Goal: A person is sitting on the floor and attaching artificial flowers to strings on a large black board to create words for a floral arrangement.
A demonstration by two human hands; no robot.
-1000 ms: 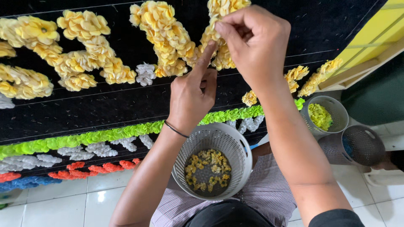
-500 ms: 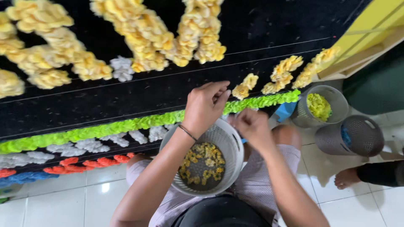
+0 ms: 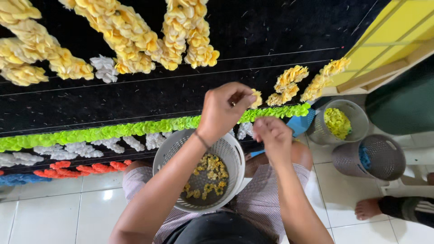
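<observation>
- The left hand (image 3: 224, 108) is raised over the black board (image 3: 149, 97), fingers curled narrow and pinched on a small yellow flower (image 3: 256, 98) at its fingertips.
- The flower sits just above the green strip (image 3: 135, 129) that runs across the board, near two short rows of yellow flowers (image 3: 289, 83).
- The right hand (image 3: 272, 138) hangs just below and beside the left, fingers bunched together; whether it holds anything cannot be told.
- A white basket (image 3: 226, 149) rests on the person's lap under the left wrist, with loose yellow pieces (image 3: 210, 174) in its bottom.
- Large yellow flower shapes (image 3: 126, 34) fill the upper part of the board, with one white cluster (image 3: 105, 68) among them.
- White, red and blue clusters lie below the green strip at the left.
- Two grey baskets stand on the tiled floor (image 3: 54, 212) at the right: one (image 3: 318, 131) holds yellow-green pieces, the other (image 3: 384, 167) something blue.
- Another person's bare foot (image 3: 368, 208) shows at the lower right.
</observation>
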